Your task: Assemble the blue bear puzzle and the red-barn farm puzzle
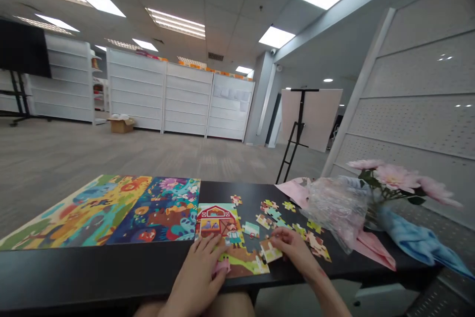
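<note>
A partly joined farm jigsaw puzzle (241,268) with a red barn lies flat on the black table. My left hand (202,265) rests on its left side with the fingers stretched out, covering part of the picture. At the puzzle's right edge, my right hand (293,248) pinches a puzzle piece (270,251) in green, white and brown. Whether that piece touches the joined part, I cannot tell. Several loose pieces (274,213) are scattered behind and to the right of my right hand. One loose piece (236,200) lies just beyond the barn roof.
Two colourful animal puzzles, a yellow one (85,213) and a dark blue one (159,210), lie to the left on the black table (92,277). Crumpled clear plastic (334,208), pink flowers (397,178) and a blue cloth (419,238) stand at the right. An easel (302,124) is beyond.
</note>
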`<state>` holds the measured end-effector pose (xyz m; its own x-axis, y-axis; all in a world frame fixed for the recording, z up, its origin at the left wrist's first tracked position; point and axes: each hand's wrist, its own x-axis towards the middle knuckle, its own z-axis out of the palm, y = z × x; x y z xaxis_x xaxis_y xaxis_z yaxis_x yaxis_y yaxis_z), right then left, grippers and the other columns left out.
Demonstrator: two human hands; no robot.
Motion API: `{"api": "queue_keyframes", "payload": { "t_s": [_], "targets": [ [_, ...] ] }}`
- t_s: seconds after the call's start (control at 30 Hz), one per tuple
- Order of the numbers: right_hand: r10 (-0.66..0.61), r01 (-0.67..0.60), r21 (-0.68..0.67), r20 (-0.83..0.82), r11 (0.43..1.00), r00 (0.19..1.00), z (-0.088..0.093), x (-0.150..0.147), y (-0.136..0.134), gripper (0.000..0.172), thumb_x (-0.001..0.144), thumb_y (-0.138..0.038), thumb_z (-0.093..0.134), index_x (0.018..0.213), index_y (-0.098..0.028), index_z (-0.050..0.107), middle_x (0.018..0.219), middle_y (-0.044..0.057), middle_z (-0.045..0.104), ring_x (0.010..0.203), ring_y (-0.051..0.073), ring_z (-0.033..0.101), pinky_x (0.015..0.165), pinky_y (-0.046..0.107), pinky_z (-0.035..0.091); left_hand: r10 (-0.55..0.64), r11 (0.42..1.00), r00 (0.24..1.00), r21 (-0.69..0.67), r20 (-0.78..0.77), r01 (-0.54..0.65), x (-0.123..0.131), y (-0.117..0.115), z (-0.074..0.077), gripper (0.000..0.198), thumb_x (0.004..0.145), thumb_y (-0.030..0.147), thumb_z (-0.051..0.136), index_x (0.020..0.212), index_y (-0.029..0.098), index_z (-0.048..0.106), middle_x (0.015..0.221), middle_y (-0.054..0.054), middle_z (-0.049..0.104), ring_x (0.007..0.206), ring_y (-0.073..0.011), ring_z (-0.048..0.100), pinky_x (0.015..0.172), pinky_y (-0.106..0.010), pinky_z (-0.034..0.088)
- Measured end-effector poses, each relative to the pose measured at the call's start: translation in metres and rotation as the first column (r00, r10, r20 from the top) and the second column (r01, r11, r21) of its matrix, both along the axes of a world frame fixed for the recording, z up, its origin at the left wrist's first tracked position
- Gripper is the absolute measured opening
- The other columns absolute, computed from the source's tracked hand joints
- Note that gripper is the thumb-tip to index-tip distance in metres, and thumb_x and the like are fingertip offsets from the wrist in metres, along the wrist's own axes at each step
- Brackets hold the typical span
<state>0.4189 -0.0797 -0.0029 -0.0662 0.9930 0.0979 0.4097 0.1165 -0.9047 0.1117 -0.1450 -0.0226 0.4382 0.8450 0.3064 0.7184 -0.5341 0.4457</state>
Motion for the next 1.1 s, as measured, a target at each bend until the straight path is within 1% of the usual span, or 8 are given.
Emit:
{"api": "queue_keyframes", "payload": {
  "t_s": [0.07,0.13,0.2,0.5,0.7,0.87,0.97,1.1],
  "targets": [
    [-0.047,0.047,-0.001,-0.022,0.999,0.999,-0.015,0.014,-0.022,0.037,0.07,-0.052,0.068,0.087,-0.019,0.064,0.06,-0.003,0.06,0.054,0.015,0.056,0.049,0.024,0.042,0.015,1.0,1.0,0.02,-0.002,-0.015,0.0,-0.001,-0.001,0.043,0.094,0.037,0.052,0.137,0.038,0.054,0.15,-0.001,0.048,0.139,-0.029,0.041,0.117,-0.053,0.028],
    [-0.074,0.074,0.037,-0.009,0.997,0.997,-0.021,0.016,-0.031,0.035,0.068,-0.049,0.069,0.086,-0.019,0.066,0.062,-0.002,0.062,0.058,0.016,0.059,0.055,0.026,0.045,0.024,0.999,1.0,0.028,-0.004,-0.024,0.001,-0.002,0.0,0.042,0.093,0.038,0.053,0.135,0.038,0.056,0.149,-0.001,0.05,0.139,-0.029,0.042,0.116,-0.053,0.029],
    [-0.081,0.08,0.055,0.023,0.995,0.996,-0.021,0.011,-0.031,0.031,0.067,-0.044,0.069,0.083,-0.019,0.067,0.064,0.0,0.065,0.063,0.018,0.062,0.061,0.028,0.047,0.033,0.999,0.999,0.023,0.001,-0.033,0.001,-0.003,0.001,0.04,0.093,0.039,0.054,0.133,0.038,0.058,0.148,-0.001,0.051,0.138,-0.0293,0.043,0.115,-0.053,0.03],
    [-0.183,0.162,0.15,0.139,0.975,0.973,-0.022,0.008,-0.038,0.014,0.067,-0.033,0.064,0.073,-0.02,0.065,0.064,0.001,0.066,0.063,0.018,0.063,0.06,0.026,0.047,0.069,0.998,0.998,0.0,-0.003,-0.069,0.005,-0.005,0.006,0.039,0.092,0.037,0.054,0.13,0.036,0.061,0.147,-0.002,0.052,0.137,-0.0284,0.044,0.116,-0.053,0.031],
    [-0.185,0.166,0.143,0.136,0.976,0.973,-0.023,0.012,-0.036,0.014,0.066,-0.031,0.064,0.074,-0.02,0.065,0.066,0.001,0.067,0.065,0.018,0.063,0.06,0.026,0.047,0.056,0.998,0.998,0.001,0.006,-0.056,0.004,-0.005,0.002,0.037,0.093,0.036,0.053,0.129,0.036,0.062,0.146,-0.001,0.052,0.138,-0.0282,0.043,0.116,-0.052,0.031],
    [-0.155,0.134,0.145,0.152,0.98,0.976,-0.032,0.016,-0.03,0.018,0.069,-0.032,0.061,0.082,-0.02,0.063,0.065,-0.001,0.064,0.062,0.017,0.061,0.058,0.025,0.044,0.063,0.998,0.998,-0.014,0.011,-0.063,0.004,-0.005,0.004,0.038,0.092,0.035,0.054,0.129,0.037,0.061,0.147,0.0,0.052,0.138,-0.0275,0.043,0.117,-0.053,0.029],
    [-0.189,0.16,0.143,0.22,0.977,0.957,-0.033,0.016,-0.029,0.018,0.069,-0.032,0.06,0.082,-0.02,0.062,0.066,-0.001,0.063,0.063,0.017,0.061,0.059,0.025,0.043,0.055,0.998,0.998,-0.02,0.017,-0.054,0.004,-0.005,0.006,0.039,0.091,0.033,0.054,0.129,0.037,0.06,0.147,0.0,0.052,0.139,-0.0275,0.042,0.117,-0.053,0.028],
    [-0.218,0.17,0.158,0.376,0.973,0.9,-0.024,0.01,-0.032,0.014,0.071,-0.028,0.058,0.082,-0.021,0.061,0.065,-0.001,0.063,0.062,0.017,0.061,0.06,0.026,0.041,0.043,0.999,0.999,-0.014,0.03,-0.042,0.004,-0.007,0.008,0.039,0.091,0.033,0.054,0.13,0.035,0.061,0.147,-0.002,0.052,0.138,-0.028,0.043,0.116,-0.052,0.029]
  ]
}}
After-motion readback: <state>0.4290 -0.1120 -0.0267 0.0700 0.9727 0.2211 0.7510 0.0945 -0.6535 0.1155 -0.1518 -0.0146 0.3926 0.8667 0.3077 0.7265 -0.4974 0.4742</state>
